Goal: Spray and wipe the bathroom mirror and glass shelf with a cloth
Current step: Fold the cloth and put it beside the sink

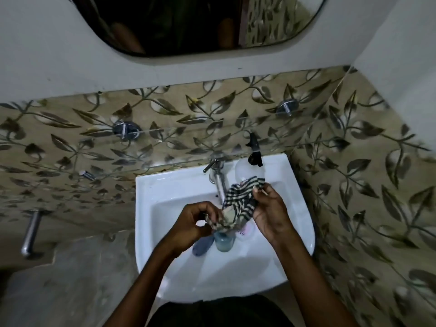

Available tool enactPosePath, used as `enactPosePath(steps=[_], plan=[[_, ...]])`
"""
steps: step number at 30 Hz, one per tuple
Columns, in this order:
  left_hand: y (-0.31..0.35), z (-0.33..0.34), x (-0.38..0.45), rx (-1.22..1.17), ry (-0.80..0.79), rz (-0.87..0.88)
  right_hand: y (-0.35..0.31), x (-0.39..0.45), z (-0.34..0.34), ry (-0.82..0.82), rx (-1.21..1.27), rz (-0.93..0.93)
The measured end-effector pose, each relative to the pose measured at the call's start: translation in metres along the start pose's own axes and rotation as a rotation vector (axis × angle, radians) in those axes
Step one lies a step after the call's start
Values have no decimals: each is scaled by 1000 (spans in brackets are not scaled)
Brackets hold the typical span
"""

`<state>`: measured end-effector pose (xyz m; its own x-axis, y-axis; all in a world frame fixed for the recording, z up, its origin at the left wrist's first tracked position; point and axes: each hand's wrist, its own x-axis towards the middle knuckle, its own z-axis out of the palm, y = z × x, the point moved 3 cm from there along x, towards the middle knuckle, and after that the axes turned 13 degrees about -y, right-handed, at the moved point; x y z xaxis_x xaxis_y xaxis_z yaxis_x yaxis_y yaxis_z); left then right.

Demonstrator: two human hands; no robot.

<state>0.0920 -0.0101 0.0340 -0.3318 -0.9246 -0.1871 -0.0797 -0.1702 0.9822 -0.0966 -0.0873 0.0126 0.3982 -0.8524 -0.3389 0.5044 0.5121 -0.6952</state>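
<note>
White sink (151, 185) w/ leaf-tiled wall (70, 147), mirror (188, 24) above.

**Basin layout, seen from above**

I note the cloth (240, 204) stretched between both hands over the sink (165, 190). Tap (218, 175) at the far rim, spray bottle (253, 152) just right of it. Glass shelf (165, 147) crosses behind; mirror (188, 24) farthest.
</note>
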Motion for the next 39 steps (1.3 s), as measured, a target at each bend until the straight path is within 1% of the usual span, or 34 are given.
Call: enactPosePath(steps=[1, 2, 3, 5, 6, 9, 11, 13, 15, 17, 19, 21, 23, 24, 26, 27, 29, 31, 33, 34, 36, 38, 39], plan=[[-3, 3, -1, 18, -59, -20, -6, -1, 6, -66, 54, -21], [-5, 6, -1, -20, -50, -49, -12, -1, 11, -131, 84, -22], [-7, 9, 1, -107, 12, -72, -18, -1, 16, -189, 89, -13], [-12, 12, 8, -246, 191, -95, -26, -1, 25, -275, 66, 22], [-12, 14, 13, -264, 255, -87, -29, 0, 28, -307, 50, 41], [2, 29, 30, -325, 280, -25, -41, 1, 35, -374, -28, 83], [13, 35, 37, -337, 354, -13, -50, 2, 33, -397, -94, 60], [20, 36, 41, -260, 440, 21, -59, 5, 23, -385, -190, 12], [25, 33, 41, -102, 514, 73, -67, 8, 8, -348, -299, -27], [34, 33, 37, 78, 564, 137, -72, 7, -6, -361, -392, -35], [47, 35, 35, 194, 540, 216, -73, 4, -11, -447, -450, -5], [57, 36, 35, 259, 446, 269, -68, -1, -8, -543, -503, 58], [63, 37, 37, 231, 300, 298, -59, -2, -5, -611, -577, 90], [65, 38, 38, 180, 250, 293, -54, -2, -2, -633, -591, 90], [65, 39, 39, 43, 230, 251, -49, -1, -1, -619, -570, 76], [64, 39, 38, -7, 250, 237, -48, 0, -2, -572, -562, 55], [61, 38, 35, -74, 335, 225, -49, 2, -6, -459, -574, 16], [54, 36, 32, -218, 447, 190, -50, 5, -9, -390, -611, 7], [46, 37, 33, -386, 556, 78, -48, 6, -12, -374, -658, 50], [40, 39, 35, -443, 585, 10, -47, 6, -13, -374, -677, 70], [32, 43, 38, -480, 586, -101, -46, 6, -17, -363, -685, 99], [22, 50, 43, -426, 532, -210, -46, 1, -22, -328, -679, 106], [17, 54, 43, -383, 493, -272, -46, -2, -25, -284, -669, 114]])
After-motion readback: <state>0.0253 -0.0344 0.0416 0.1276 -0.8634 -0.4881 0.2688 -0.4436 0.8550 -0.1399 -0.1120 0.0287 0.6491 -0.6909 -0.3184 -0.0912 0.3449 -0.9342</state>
